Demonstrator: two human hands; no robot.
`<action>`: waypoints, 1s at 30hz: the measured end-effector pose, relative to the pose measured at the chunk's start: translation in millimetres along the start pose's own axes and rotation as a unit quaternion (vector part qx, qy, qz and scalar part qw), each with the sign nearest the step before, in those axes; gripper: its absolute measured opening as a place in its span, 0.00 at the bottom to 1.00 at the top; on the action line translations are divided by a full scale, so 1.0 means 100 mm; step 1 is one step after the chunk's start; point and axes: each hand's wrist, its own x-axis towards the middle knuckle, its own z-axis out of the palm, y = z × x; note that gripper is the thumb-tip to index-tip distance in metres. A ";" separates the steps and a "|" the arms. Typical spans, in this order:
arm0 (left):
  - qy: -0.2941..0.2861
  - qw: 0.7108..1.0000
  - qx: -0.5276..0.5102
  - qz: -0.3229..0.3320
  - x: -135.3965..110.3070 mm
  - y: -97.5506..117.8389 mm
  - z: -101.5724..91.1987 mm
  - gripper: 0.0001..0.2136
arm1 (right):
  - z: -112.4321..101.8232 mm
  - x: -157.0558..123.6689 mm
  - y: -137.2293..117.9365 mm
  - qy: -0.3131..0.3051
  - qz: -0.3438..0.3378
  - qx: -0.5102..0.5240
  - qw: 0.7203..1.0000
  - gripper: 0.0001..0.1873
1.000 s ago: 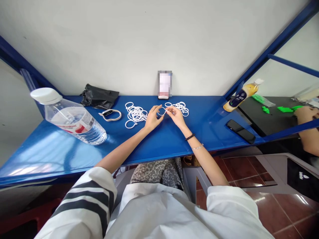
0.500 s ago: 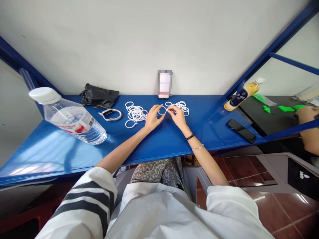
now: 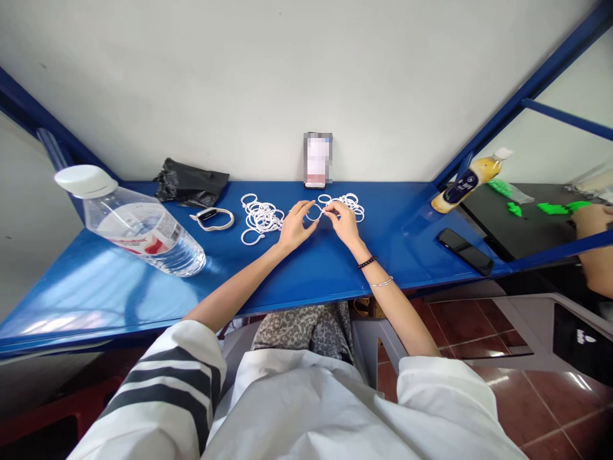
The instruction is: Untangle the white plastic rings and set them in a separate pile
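Note:
A small white plastic ring is pinched between both my hands over the blue table. My left hand grips its left side with thumb and fingers. Its right side is pinched by my right hand, which wears a dark bead bracelet and a thin bangle. A pile of white rings lies just left of my left hand. Another pile of white rings lies behind my right hand.
A clear water bottle lies at the left. A smartwatch and black bag sit behind it. A phone leans on the wall. At right are a dark phone, a juice bottle and another person's arm.
Both hands have shifted slightly toward the wall with the ring, and my right fingers have moved nearer the right pile. Nothing else has moved.

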 end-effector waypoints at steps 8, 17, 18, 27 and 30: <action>-0.001 1.000 -0.007 -0.005 0.00 0.03 -0.02 0.17 | -0.02 0.00 -0.03 0.004 -0.013 -0.010 1.000 0.08; 0.003 1.000 -0.013 -0.011 -0.01 0.01 -0.01 0.10 | -0.02 0.01 -0.04 0.002 0.008 -0.007 1.000 0.09; 0.004 1.000 -0.015 -0.011 -0.01 0.01 -0.01 0.09 | -0.02 0.01 -0.05 0.005 0.009 -0.005 1.000 0.09; 0.014 0.999 -0.037 -0.038 0.01 0.01 -0.02 0.16 | -0.01 0.00 -0.10 0.003 0.019 0.030 0.999 0.12; 0.012 0.998 -0.042 -0.039 0.01 0.01 -0.01 0.21 | -0.01 -0.01 -0.13 0.000 0.022 0.040 0.999 0.14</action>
